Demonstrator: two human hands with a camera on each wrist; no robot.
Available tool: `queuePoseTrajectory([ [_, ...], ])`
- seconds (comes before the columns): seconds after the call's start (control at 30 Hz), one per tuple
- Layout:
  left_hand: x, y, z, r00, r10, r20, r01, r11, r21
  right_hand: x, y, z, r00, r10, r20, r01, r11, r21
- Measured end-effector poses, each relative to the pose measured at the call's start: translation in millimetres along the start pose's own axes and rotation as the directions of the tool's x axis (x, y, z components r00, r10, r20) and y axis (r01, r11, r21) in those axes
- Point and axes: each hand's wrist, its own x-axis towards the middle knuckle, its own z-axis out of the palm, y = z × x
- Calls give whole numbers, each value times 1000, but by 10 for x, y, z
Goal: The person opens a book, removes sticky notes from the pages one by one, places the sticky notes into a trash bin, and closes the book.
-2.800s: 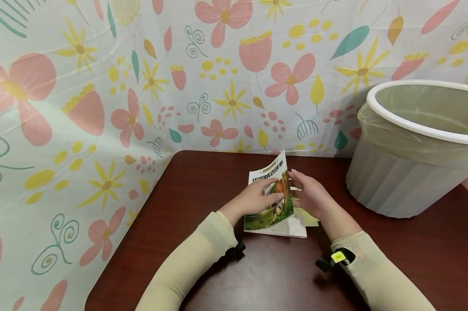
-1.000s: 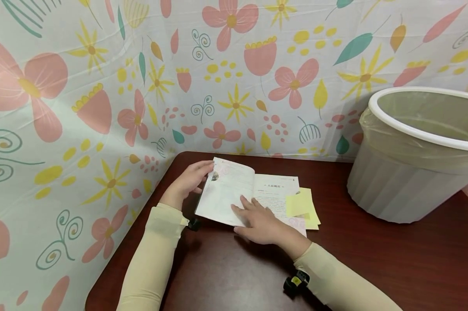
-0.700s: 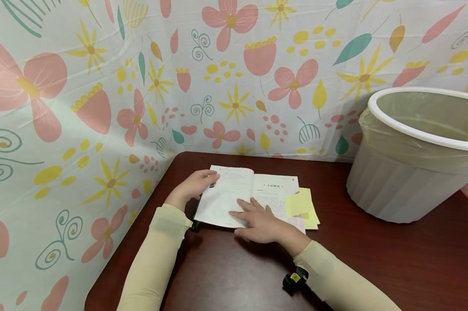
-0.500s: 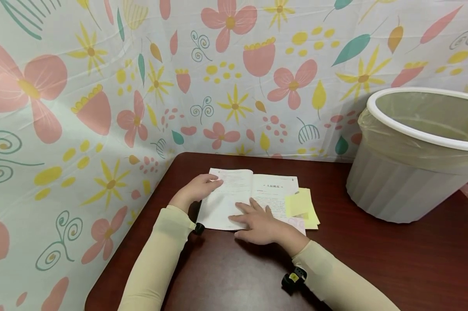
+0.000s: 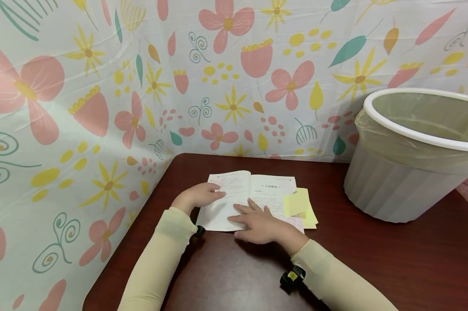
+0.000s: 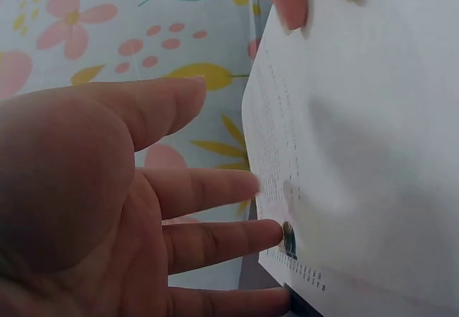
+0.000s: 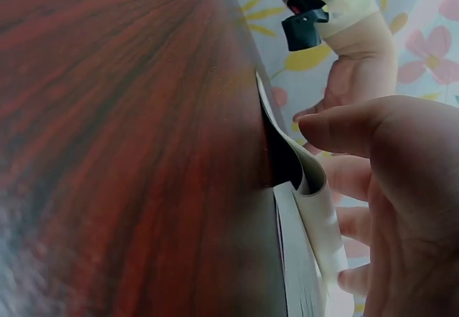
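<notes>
An open book (image 5: 234,185) with printed white pages lies on the dark red-brown table (image 5: 234,268). My left hand (image 5: 200,196) rests over its left page, fingers extended; in the left wrist view the fingertips (image 6: 267,232) touch the page near a small picture. Across the lower middle, near the fold, my right hand (image 5: 259,224) presses the book with spread, fairly straight fingers. Yellow sticky notes (image 5: 297,204) lie on the right page and stick out past its edge. Seen from the side in the right wrist view, the left pages (image 7: 315,202) curve up at the spine.
A grey ribbed bin (image 5: 397,181) with a white rim and a plastic liner stands at the right of the table. Behind and to the left hangs a flower-patterned cloth (image 5: 234,77). Both wrists carry black straps.
The book has gone from cover raised to open, its left side lowered flat onto the table. My left hand has come down with it and slid slightly toward me; the right hand stays nearly still lately.
</notes>
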Motion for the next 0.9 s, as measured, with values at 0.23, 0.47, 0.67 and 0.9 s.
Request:
queuePoseTrajectory([
  [0.23, 13, 89, 50, 1000, -9, 8, 8, 994, 112, -36, 126, -136, 994, -108, 0, 107, 988, 111],
  [0.47, 36, 179, 83, 998, -55, -38, 62, 977, 202, -211, 336, -332, 991, -136, -17, 137, 982, 128],
  [0.67, 110, 297, 108, 993, -91, -73, 108, 950, 293, -436, 576, -495, 998, -30, -63, 35, 996, 83],
  [0.9, 241, 439, 102, 989, -119, -91, 147, 895, 422, -658, 841, -568, 995, 65, -76, -55, 991, 123],
])
